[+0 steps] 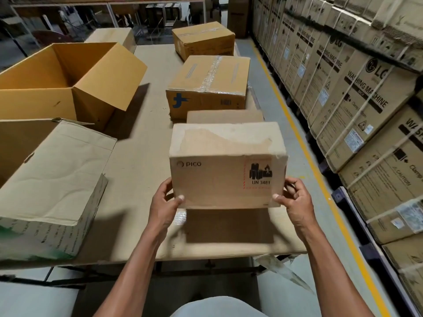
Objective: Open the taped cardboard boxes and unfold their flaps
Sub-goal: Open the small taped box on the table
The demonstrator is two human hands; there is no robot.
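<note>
A small brown cardboard box marked PICO is lifted above the table's near edge, casting a shadow below it. My left hand grips its lower left corner and my right hand grips its lower right corner, thumbs on the front face. Its top face has torn paper. Behind it a flap or another box's edge shows. Further back stand a taped box with a blue logo and another taped box.
The table is covered in cardboard. On its left are an open orange-brown box with flaps out, a crumpled open box, and one more box at the back. Stacked washing machine cartons line the right aisle. Torn tape hangs under the table edge.
</note>
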